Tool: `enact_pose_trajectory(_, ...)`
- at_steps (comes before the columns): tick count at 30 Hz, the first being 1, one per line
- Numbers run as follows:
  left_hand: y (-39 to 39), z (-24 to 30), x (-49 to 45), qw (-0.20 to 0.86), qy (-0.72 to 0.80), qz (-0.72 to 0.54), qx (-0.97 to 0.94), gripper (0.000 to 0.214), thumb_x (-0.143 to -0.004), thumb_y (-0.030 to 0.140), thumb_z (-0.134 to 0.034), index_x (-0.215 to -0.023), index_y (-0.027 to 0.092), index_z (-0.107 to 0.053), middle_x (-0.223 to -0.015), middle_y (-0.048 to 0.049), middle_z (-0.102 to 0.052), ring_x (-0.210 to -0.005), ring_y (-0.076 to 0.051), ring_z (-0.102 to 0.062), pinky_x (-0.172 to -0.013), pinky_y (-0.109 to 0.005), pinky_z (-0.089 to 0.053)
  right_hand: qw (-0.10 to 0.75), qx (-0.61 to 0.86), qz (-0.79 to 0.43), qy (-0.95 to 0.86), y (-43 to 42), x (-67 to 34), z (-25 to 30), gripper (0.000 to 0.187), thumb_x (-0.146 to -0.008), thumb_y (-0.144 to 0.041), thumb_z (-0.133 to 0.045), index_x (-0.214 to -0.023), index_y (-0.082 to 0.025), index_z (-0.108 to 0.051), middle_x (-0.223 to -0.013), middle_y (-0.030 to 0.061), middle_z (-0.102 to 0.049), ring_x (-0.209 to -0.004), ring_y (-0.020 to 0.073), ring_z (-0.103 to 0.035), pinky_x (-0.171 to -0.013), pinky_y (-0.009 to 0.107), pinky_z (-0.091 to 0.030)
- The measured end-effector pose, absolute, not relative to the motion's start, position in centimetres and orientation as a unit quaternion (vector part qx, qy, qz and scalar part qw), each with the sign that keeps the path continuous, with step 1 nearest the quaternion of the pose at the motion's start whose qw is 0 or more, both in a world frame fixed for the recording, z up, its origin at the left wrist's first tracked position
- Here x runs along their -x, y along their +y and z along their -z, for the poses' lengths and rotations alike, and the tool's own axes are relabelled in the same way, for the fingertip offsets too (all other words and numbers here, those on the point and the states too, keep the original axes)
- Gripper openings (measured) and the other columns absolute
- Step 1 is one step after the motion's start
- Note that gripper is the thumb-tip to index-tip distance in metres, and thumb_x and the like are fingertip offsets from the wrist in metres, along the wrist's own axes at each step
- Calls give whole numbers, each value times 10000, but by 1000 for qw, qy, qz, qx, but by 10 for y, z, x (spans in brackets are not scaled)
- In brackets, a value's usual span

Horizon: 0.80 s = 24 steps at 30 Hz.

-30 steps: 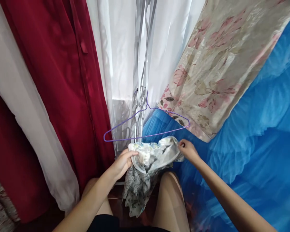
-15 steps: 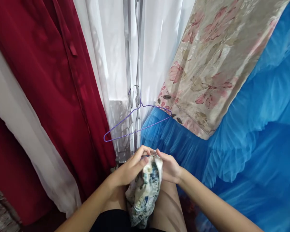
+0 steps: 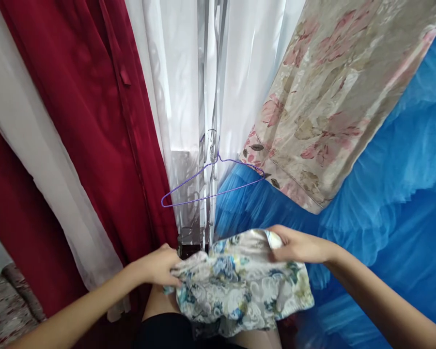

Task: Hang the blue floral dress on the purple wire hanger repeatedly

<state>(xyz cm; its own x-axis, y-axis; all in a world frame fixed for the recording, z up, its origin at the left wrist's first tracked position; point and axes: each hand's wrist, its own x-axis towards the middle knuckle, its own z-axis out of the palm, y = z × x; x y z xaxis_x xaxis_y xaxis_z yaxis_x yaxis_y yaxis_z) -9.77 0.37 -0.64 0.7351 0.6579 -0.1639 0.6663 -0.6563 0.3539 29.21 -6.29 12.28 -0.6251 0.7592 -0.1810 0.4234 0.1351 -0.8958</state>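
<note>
A small garment with a blue and grey flower print (image 3: 240, 286) is stretched out flat over my lap. My left hand (image 3: 158, 266) pinches its left edge, fingers closed on the cloth. My right hand (image 3: 296, 245) grips its upper right corner, also closed. Just beyond the garment, an empty purple wire hanger (image 3: 210, 182) hangs by its hook from a metal window grille (image 3: 210, 121).
A dark red curtain (image 3: 87, 121) and a white sheer curtain (image 3: 174, 82) hang to the left and centre. A beige cloth with pink flowers (image 3: 330, 97) drapes over blue ruffled netting (image 3: 403, 203) on the right. My bare knees are under the garment.
Half a second ago both hands held the garment bunched together. They have since moved apart and spread it wide across my lap. The hanger stays on the grille.
</note>
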Motion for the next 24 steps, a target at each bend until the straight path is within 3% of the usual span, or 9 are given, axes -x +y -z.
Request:
enact_pose_trajectory(4, 44, -37, 156, 84, 459, -97, -879, 364, -879, 561, -626, -981, 257, -799, -1035, -78, -748, -1069, -292, -627, -987, -411, -395, 284, 485, -295, -773, -27, -293, -103, 200, -846, -266, -611, -998, -145, -661, -848, 18, -645, -699, 151, -548, -606, 237, -415)
enact_pose_trajectory(7, 60, -73, 178, 21, 462, -156, -873, 309, -923, 464, -580, -1119, 335, -781, -1323, -37, -699, -1376, -354, -469, -1147, -544, -261, 295, 519, -140, -790, 8, -280, -96, 487, -888, -307, -575, -1353, -164, -566, -791, 15, -656, -665, 189, -577, -615, 268, -403)
enact_pose_trajectory(9, 64, -94, 180, -1, 454, -195, -870, 321, -941, 479, -555, -1100, 327, -788, -1430, -24, -633, -1452, -360, -392, -1184, -572, -241, 291, 565, -60, -770, 33, -272, -96, 596, -922, -354, -556, -1480, -166, -461, -749, 18, -662, -664, 215, -604, -615, 278, -386)
enact_pose_trajectory(11, 63, -109, 173, 4, 435, -241, -868, 379, -946, 542, -545, -1083, 289, -793, -1484, -45, -586, -1475, -349, -370, -1201, -549, -279, 268, 606, -12, -749, 53, -267, -96, 535, -951, -389, -542, -1432, -156, -508, -820, 61, -708, -762, 246, -655, -636, 282, -382)
enact_pose_trajectory(14, 57, -125, 148, 30, 392, -300, -869, 451, -940, 600, -549, -1106, 249, -779, -1516, -71, -551, -1493, -331, -351, -1226, -514, -287, 192, 639, 38, -744, 68, -259, -92, 340, -998, -390, -490, -1191, -148, -629, -926, 122, -751, -845, 271, -693, -635, 291, -362)
enact_pose_trajectory(17, 55, -135, 117, 39, 374, -373, -848, 450, -961, 565, -537, -1133, 205, -746, -1421, -108, -627, -1371, -314, -505, -1187, -467, -353, 136, 642, 90, -749, 58, -251, -85, 296, -1028, -361, -434, -1069, -150, -638, -887, 139, -763, -786, 271, -709, -616, 300, -342)
enact_pose_trajectory(19, 57, -141, 99, 37, 397, -423, -813, 416, -943, 550, -570, -1019, 175, -734, -1162, -111, -736, -1097, -282, -659, -1020, -401, -483, 139, 637, 102, -751, 43, -252, -82, 297, -1029, -346, -420, -1058, -149, -640, -847, 137, -761, -759, 271, -713, -615, 302, -348)
enact_pose_trajectory(21, 61, -147, 87, 51, 424, -451, -784, 372, -888, 541, -645, -894, 171, -678, -884, -50, -722, -829, -218, -661, -794, -314, -511, 182, 627, 94, -751, 30, -261, -81, 316, -1021, -335, -412, -1146, -147, -632, -804, 113, -751, -752, 275, -714, -629, 305, -371)
enact_pose_trajectory(24, 67, -151, 80, 135, 409, -454, -780, 348, -811, 491, -735, -849, 181, -580, -749, 18, -624, -696, -154, -588, -628, -233, -424, 319, 631, 70, -704, 24, -291, -85, 491, -994, -363, -424, -1422, -132, -488, -732, 61, -717, -719, 279, -698, -659, 320, -422)
